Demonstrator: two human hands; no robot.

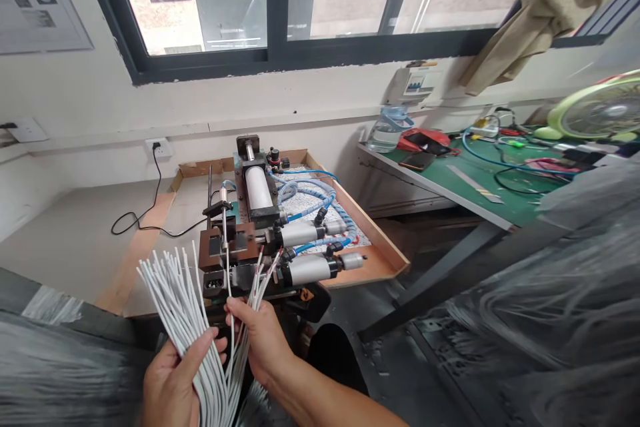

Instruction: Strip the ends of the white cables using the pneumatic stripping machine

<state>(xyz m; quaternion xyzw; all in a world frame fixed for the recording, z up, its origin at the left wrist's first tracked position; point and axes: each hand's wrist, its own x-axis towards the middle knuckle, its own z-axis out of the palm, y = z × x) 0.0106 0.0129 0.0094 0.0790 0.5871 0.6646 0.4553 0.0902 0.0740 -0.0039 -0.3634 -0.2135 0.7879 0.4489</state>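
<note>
My left hand [183, 373] is closed around a thick bundle of white cables [173, 297], whose cut ends fan out up and to the left. A smaller group of white cables [256, 290] with reddish tips runs through my right hand [263, 330]. Between its thumb and finger my right hand pinches a single white cable [230, 280], which reaches up into the pneumatic machine [225, 240]. That machine has brown blocks, a large upright cylinder [258, 188] and two silver cylinders [307, 269] lying to the right.
Blue air hoses [320, 197] coil in the wooden-edged tray [370, 230]. A black power cord [135, 217] lies on the grey tabletop. At right, a green table [450, 177] carries a water jug [387, 130], a phone [417, 160] and a green fan [600, 110]. Plastic-wrapped bundles [550, 320] stand nearby.
</note>
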